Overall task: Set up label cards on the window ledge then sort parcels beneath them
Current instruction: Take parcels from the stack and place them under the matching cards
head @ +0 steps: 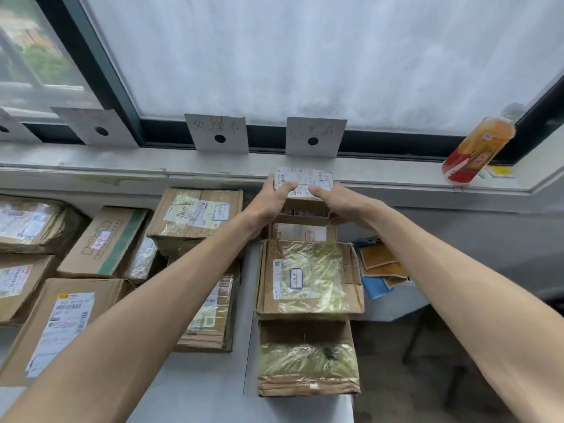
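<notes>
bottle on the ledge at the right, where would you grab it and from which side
Grip the orange bottle around its mid body, coming from the room side or from its left. It stands upright in the ledge corner, apparently right against the window frame behind and to its right, so those sides look blocked. The round body suits fingers wrapping around it; both hands are now busy with a parcel.

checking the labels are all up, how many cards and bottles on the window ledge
label cards: 4, the leftmost cut off by the frame edge
bottle: 1
total: 5
</notes>
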A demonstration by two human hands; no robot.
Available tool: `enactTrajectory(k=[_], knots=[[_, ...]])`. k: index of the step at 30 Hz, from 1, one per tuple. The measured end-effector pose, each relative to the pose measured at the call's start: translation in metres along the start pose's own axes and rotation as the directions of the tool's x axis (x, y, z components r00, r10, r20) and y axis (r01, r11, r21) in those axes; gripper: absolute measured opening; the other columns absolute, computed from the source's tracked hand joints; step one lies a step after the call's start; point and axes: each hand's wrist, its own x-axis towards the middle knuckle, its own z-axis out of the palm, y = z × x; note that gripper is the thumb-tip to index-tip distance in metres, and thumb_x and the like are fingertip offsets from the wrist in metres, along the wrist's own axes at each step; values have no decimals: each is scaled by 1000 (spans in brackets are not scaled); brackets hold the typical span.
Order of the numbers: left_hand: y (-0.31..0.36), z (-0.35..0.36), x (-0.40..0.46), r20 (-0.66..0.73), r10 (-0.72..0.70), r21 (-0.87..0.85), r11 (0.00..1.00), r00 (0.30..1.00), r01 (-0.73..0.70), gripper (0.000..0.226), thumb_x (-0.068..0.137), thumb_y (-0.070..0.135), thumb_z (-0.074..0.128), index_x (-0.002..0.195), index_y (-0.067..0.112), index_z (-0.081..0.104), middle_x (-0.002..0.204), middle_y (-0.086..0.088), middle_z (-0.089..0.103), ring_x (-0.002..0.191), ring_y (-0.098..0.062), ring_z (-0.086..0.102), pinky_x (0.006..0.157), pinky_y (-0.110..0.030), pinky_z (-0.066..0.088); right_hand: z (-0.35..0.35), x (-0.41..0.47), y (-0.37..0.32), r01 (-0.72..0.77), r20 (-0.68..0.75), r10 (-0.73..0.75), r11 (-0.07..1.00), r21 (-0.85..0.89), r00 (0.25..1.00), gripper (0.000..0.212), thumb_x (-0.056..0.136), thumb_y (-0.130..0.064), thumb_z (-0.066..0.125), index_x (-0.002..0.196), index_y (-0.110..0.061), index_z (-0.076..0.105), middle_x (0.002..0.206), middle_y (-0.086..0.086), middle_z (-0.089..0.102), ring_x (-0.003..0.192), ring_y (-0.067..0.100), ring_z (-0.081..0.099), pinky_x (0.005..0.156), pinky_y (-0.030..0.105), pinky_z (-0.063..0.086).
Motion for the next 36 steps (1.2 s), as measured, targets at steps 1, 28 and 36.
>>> enactTrajectory(k=[1,28,36], knots=[[8,-1,-10,-14,0,11,1000,1000,0,57,101,48,42,148,19,27,132,-1,53,94,-10,59,69,-22,48,-3,-8,-2,9,0,-9,1000,-3,1000,79,83,-81,43,129,-17,50,111,6,70,95,20,69,72,34,56],[-76,67,-276,-53,-3,44,999,999,6,54,97,56,42,141,26,36,124,4,57,105,-14,58,94,-39,49,85,-244,114,108,185,-107,994,4,977,60,93,-62,55,135,-20,52,120,7,69,100,25,70,70,32,57],[-109,85,-262,-93,-43,-15,999,995,42,38,106,35,37,139,18,42,131,3,54,95,-6,55,64,-16,43,123,-223,135,8,145,-4,1000,-27,989,76,88,-64,54,148,-21,37,129,3,60,106,22,64,77,37,58]])
